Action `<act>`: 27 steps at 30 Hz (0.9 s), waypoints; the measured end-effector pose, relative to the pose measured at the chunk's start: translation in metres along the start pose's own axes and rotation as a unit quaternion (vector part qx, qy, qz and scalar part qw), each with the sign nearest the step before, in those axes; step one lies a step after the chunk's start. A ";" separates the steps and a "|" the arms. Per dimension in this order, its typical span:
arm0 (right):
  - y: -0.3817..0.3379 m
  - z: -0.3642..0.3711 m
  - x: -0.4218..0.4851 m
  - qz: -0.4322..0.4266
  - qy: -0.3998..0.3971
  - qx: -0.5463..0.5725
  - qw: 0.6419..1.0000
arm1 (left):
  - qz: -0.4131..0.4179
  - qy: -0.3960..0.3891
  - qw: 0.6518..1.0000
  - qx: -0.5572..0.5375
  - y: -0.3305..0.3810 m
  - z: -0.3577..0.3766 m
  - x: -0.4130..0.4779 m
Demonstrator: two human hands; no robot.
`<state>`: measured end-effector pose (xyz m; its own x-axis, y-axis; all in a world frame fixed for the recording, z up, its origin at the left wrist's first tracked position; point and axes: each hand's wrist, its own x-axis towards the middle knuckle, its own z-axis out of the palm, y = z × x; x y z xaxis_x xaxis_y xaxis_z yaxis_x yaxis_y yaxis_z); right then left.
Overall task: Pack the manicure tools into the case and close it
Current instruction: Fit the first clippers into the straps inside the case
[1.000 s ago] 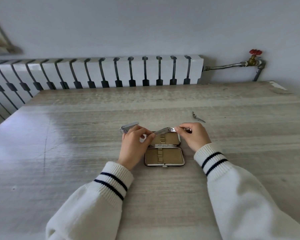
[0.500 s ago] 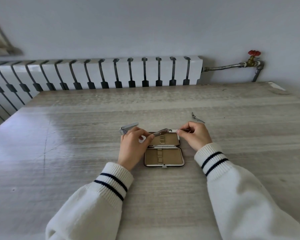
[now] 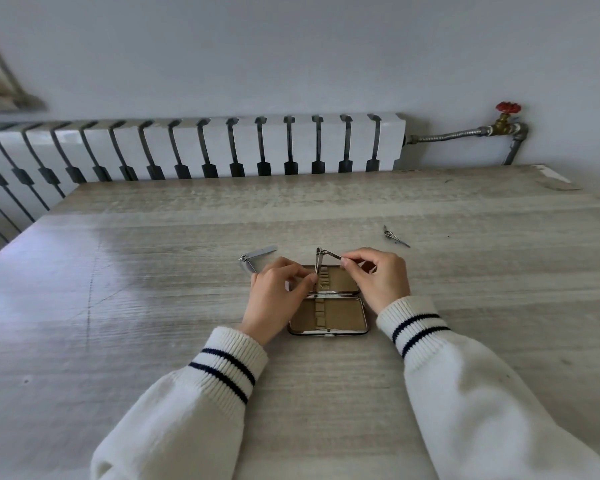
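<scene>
Nail clipper point(image 3: 321, 263) pinched between both of mine, right over the open case point(image 3: 328, 308): my left hand point(image 3: 274, 299) closes finger and thumb on its lower end, my right hand point(image 3: 378, 277) grips the tip of its raised lever. It stands nearly upright above the far half of the case, which lies flat on the tabletop point(image 3: 153, 271). Beyond my left hand lies a bigger clipper point(image 3: 255, 258); off to the right, well apart, a small tool point(image 3: 395, 236).

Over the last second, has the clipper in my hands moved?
Yes. The clipper lay low along the far rim of the case; it now stands tilted up above it.
</scene>
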<state>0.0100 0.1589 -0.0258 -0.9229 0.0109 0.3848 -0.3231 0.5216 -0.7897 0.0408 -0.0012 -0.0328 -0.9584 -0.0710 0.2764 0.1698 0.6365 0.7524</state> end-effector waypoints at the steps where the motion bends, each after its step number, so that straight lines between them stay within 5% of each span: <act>1: -0.001 0.001 -0.001 -0.002 -0.004 0.007 1.000 | -0.001 0.000 1.000 -0.002 0.000 0.000 0.000; 15: -0.007 -0.004 -0.005 0.078 -0.084 0.215 0.970 | -0.033 0.011 0.998 -0.050 -0.008 0.000 0.004; 27: -0.005 -0.004 -0.006 0.083 -0.141 0.173 0.971 | -0.068 -0.010 0.987 -0.144 -0.015 0.001 0.010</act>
<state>0.0176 0.1598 -0.0224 -0.9731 -0.1899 0.1308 -0.1712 0.2151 -0.9615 0.0280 -0.0110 -0.0418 -0.9806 -0.1235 0.1519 0.0953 0.3767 0.9214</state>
